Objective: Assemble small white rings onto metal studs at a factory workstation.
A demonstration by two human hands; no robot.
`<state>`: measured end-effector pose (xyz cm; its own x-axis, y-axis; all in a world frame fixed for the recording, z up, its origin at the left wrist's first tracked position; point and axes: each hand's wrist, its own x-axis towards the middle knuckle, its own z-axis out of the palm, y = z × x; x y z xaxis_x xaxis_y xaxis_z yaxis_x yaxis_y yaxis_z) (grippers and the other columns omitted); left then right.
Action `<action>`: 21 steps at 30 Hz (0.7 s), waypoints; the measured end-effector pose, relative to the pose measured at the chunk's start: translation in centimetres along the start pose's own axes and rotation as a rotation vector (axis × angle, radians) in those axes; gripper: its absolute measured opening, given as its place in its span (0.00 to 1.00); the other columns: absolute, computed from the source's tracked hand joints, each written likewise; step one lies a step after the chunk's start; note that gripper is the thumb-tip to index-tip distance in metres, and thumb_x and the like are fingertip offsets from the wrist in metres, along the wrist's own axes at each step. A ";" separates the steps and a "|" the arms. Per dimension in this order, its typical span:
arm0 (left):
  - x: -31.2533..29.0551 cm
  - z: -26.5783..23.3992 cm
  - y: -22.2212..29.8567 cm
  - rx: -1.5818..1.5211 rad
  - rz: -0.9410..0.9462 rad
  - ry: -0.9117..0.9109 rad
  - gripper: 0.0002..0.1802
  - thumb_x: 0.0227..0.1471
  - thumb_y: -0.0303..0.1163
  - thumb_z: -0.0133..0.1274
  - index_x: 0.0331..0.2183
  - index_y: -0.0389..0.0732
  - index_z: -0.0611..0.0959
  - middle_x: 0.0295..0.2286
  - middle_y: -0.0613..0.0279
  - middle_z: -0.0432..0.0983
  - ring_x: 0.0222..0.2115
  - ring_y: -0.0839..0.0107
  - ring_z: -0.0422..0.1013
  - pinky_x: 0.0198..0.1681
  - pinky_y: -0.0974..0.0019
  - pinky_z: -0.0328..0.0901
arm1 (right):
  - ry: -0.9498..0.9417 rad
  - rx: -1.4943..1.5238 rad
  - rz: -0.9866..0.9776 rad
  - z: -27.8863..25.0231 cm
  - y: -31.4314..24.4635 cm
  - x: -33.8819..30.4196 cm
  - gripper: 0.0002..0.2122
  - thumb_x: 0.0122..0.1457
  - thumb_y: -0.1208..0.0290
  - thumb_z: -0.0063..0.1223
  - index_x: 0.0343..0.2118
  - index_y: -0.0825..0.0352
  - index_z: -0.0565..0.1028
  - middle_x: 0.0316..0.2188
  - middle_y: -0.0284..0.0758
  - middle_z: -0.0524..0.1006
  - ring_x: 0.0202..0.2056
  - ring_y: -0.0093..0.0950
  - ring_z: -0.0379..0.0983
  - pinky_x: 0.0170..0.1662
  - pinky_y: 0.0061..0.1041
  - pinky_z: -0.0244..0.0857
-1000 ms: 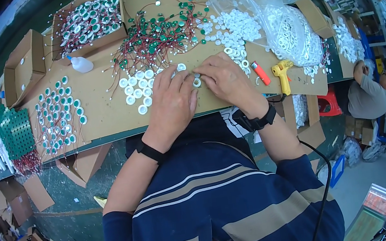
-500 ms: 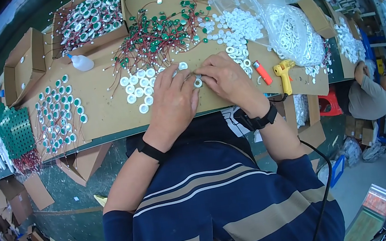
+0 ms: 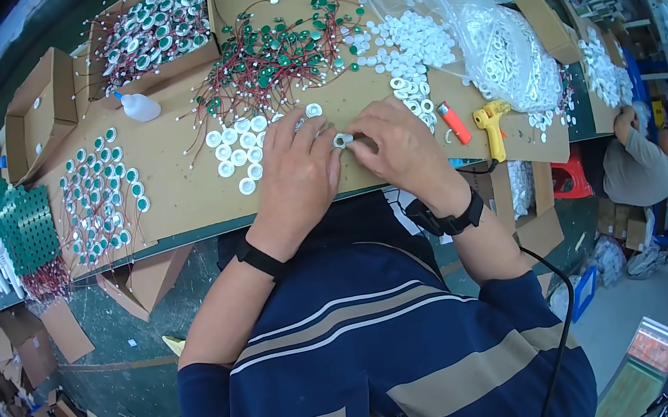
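My left hand is closed, its thumb and forefinger gripping a small white plastic ring just above the cardboard sheet. The fingers of my right hand are pinched together against the ring's right side; whatever they hold is too small to make out. Left of my left hand, several white round caps lie in loose rows, some partly hidden behind its fingers. Beyond both hands is a tangled heap of green discs with red wires. More white rings lie beyond my right hand.
Right of my hands lie a red lighter and a yellow glue gun. A clear bag of white rings stands behind them. At left are wired discs, a white bottle and a filled cardboard box. A person sits far right.
My right hand has shifted slightly right and down, its fingers more curled. The ring between my hands shows more plainly and sits a little higher. My left hand has barely moved.
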<state>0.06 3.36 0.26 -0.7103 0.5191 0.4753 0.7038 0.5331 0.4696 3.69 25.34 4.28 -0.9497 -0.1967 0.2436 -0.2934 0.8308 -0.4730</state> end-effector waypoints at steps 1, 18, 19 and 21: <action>0.0 0.1 0.0 0.000 0.000 0.001 0.18 0.58 0.29 0.73 0.50 0.35 0.93 0.54 0.51 0.85 0.66 0.45 0.74 0.71 0.41 0.68 | 0.002 -0.005 0.000 0.1 -0.2 0.0 0.11 0.59 0.76 0.77 0.44 0.67 0.89 0.41 0.40 0.86 0.48 0.45 0.82 0.54 0.43 0.79; -0.1 0.2 -0.2 -0.015 0.004 0.006 0.13 0.60 0.26 0.70 0.46 0.36 0.93 0.54 0.51 0.86 0.65 0.44 0.74 0.69 0.40 0.69 | -0.053 -0.091 0.013 0.6 -1.1 0.4 0.08 0.59 0.75 0.76 0.41 0.67 0.90 0.40 0.39 0.87 0.47 0.45 0.83 0.51 0.44 0.80; -0.1 0.2 -0.2 -0.015 0.006 0.009 0.12 0.60 0.26 0.70 0.46 0.36 0.93 0.53 0.51 0.86 0.65 0.44 0.74 0.69 0.41 0.70 | -0.051 -0.087 0.016 0.7 -1.1 0.3 0.08 0.60 0.75 0.76 0.41 0.67 0.90 0.40 0.39 0.86 0.47 0.45 0.83 0.51 0.43 0.80; 0.0 0.2 -0.2 -0.016 0.005 0.011 0.12 0.60 0.26 0.70 0.46 0.36 0.93 0.53 0.51 0.86 0.65 0.44 0.75 0.69 0.41 0.70 | -0.046 -0.079 0.023 0.7 -1.1 0.2 0.08 0.60 0.75 0.75 0.41 0.67 0.90 0.40 0.39 0.86 0.46 0.44 0.83 0.51 0.43 0.80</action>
<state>-0.04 3.38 0.02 -0.7065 0.5142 0.4862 0.7077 0.5198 0.4785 3.71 24.02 4.24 -0.9606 -0.1994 0.1937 -0.2638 0.8735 -0.4091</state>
